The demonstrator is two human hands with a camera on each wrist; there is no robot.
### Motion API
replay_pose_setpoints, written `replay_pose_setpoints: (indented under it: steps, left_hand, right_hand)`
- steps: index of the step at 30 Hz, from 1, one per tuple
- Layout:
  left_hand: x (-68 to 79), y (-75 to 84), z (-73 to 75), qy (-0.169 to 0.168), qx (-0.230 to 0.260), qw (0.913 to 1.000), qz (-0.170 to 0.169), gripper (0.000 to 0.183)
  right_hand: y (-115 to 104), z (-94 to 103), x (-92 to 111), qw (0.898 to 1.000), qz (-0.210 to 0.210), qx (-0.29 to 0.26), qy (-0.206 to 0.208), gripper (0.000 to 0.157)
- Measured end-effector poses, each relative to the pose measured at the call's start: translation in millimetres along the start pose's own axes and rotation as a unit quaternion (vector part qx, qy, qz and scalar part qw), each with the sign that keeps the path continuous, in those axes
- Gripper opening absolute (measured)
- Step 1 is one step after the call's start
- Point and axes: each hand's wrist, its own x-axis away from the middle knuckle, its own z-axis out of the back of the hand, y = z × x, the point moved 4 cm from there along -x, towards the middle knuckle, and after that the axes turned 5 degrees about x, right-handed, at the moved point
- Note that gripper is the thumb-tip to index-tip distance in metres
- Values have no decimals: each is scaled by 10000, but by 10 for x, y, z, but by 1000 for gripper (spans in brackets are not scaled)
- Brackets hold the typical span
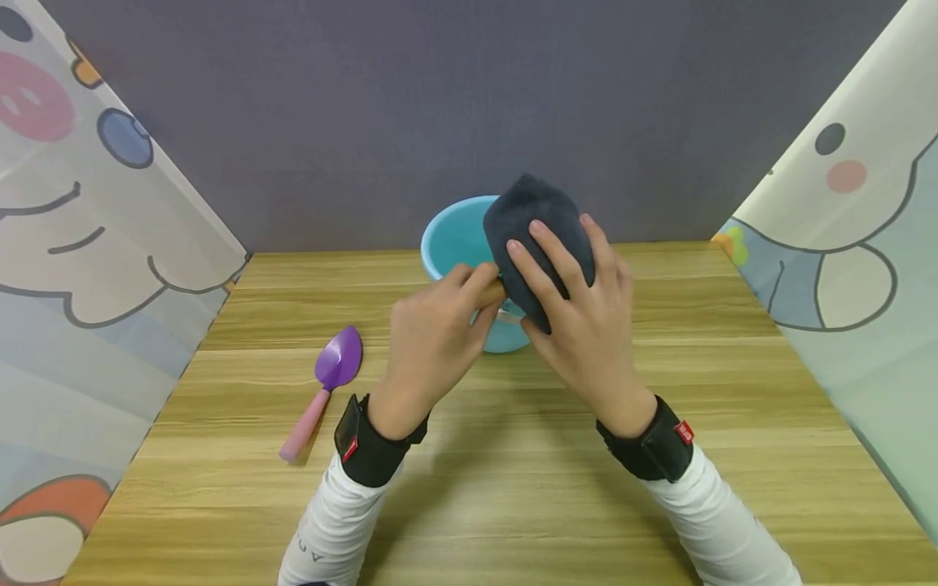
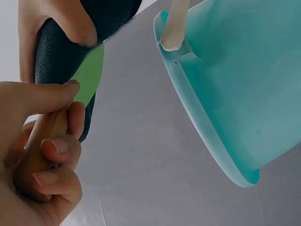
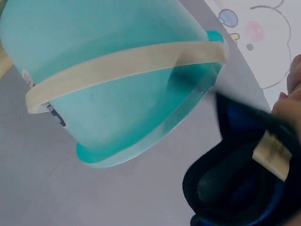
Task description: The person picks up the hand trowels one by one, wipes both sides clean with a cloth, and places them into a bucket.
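Observation:
My left hand [image 1: 436,325] grips the wooden handle [image 2: 46,141] of a trowel with a green blade [image 2: 90,75]. A dark blue-grey cloth [image 1: 529,218] is folded over that blade and hides most of it. My right hand [image 1: 586,313] holds the cloth from outside, fingers spread across it and thumb at its lower edge. In the right wrist view the folds gape, and a pale tag [image 3: 273,156] shows on the cloth. Both hands are raised in front of a turquoise bucket [image 1: 454,234], overlapping its right side in the head view.
On the wooden table [image 1: 513,505], left of my left arm, lies a purple trowel [image 1: 339,358] with a pink handle. The bucket's white carrying handle [image 3: 127,66] crosses its side. A grey panel [image 1: 330,122] rises behind, with cartoon-printed sheets [image 1: 828,228] along both sides.

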Motion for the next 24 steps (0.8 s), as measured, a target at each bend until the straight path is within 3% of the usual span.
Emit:
replay_pose_setpoints:
  steps: [6,15,24]
  left_hand:
    - [-3,-7,-15,-17,-39,10000,-44,10]
    - [-9,-27,24,30,-16,9999,-104,10]
    - [-13,-58,45,21,-135,9998,-168,6]
  right_hand:
    - [27,-6,-11,9997,204,-123,-93,61]
    - [40,14,-34,9992,309,-240,110,62]
    - [144,57,-84,9944,258,-1009,173,59]
